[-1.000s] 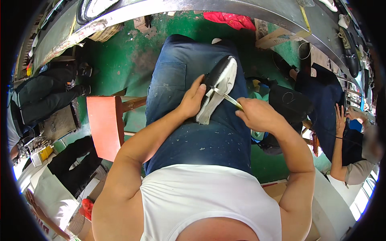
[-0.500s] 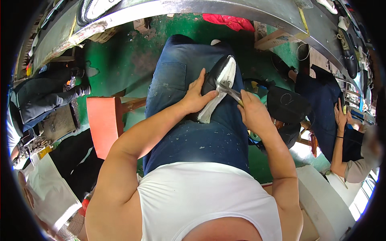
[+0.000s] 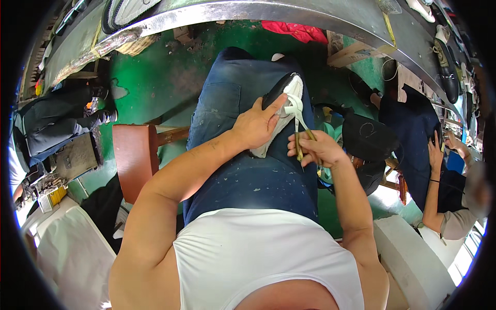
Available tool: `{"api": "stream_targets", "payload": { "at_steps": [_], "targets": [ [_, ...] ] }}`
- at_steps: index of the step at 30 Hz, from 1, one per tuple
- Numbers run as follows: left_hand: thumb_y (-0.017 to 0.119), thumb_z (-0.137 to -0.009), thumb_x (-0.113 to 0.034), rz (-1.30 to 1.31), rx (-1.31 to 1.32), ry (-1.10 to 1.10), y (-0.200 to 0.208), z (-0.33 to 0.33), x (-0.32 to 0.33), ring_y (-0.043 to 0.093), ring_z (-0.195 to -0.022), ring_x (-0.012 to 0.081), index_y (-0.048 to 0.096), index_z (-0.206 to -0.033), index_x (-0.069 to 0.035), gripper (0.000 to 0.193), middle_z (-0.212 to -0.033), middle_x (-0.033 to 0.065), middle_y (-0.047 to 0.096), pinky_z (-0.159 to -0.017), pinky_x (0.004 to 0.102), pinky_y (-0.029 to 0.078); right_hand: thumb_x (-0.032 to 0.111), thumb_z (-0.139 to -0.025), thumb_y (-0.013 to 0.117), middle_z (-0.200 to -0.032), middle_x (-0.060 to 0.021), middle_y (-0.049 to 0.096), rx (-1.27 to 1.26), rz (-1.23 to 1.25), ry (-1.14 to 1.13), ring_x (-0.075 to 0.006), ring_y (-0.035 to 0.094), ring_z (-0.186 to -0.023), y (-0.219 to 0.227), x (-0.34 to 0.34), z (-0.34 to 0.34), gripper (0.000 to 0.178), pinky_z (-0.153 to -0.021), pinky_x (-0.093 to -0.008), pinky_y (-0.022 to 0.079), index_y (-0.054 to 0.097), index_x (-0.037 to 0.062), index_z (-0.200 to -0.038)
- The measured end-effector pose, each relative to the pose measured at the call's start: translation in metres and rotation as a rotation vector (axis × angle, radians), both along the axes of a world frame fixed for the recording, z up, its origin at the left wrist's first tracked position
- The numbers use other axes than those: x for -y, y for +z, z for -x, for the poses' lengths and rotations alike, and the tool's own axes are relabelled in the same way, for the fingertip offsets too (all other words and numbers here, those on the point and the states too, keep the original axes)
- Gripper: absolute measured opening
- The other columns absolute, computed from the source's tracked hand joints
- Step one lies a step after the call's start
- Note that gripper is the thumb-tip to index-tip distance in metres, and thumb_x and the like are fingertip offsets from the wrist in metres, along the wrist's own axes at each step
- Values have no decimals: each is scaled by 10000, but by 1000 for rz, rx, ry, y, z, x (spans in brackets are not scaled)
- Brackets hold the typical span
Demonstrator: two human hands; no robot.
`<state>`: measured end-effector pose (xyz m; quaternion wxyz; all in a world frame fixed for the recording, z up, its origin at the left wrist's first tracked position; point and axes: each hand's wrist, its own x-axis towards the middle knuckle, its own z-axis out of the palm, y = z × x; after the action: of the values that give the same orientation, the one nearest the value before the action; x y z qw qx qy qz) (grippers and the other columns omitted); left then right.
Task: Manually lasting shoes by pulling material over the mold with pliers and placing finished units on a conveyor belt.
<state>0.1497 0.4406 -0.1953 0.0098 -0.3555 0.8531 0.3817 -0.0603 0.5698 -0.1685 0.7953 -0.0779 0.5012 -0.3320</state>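
Sole side up on my lap lies a black shoe upper (image 3: 275,93) with a pale underside (image 3: 275,136). My left hand (image 3: 257,124) is closed around its side, the index finger reaching over the underside. My right hand (image 3: 319,148) holds lasting pincers (image 3: 298,119) with yellowish handle ends spread apart. The head of the pincers rests at the middle of the shoe's pale underside, close to my left index fingertip. Whether the jaws grip the edge of the material is too small to tell.
A metal-edged bench (image 3: 248,12) curves across the far side. To my left stands a reddish-brown stool (image 3: 135,160). A black bag-like thing (image 3: 369,135) is right of my leg. One person (image 3: 433,194) works at the right; another person's legs (image 3: 62,121) show at the left.
The pincers' handles have spread apart and swung toward me, and my right hand has shifted slightly nearer. My left hand's index finger has slid farther over the shoe's underside.
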Motion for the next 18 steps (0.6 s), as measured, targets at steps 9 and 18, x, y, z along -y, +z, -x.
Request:
{"api": "stream_targets", "payload": {
  "at_steps": [9,18],
  "targets": [
    [465,-1026,-295,-30,115,-91,15,5,0,646,-977,540,240,-1582,-347,602,-1351,442,436,-840,530,564,373,-1040,483,-817,-301,629,-1124,482,477,-512,606,-836,3,43,-1,450,-775,-546,462,564,-55,-928],
    [545,-1002,-350,-82,-73,245,-18,-9,-24,553,-1210,525,71,-1595,-40,819,-1541,364,286,-998,504,495,381,-1020,516,-899,-263,661,-1255,775,432,-461,642,-884,17,21,-19,396,-762,-537,491,574,-9,-978]
  ]
}}
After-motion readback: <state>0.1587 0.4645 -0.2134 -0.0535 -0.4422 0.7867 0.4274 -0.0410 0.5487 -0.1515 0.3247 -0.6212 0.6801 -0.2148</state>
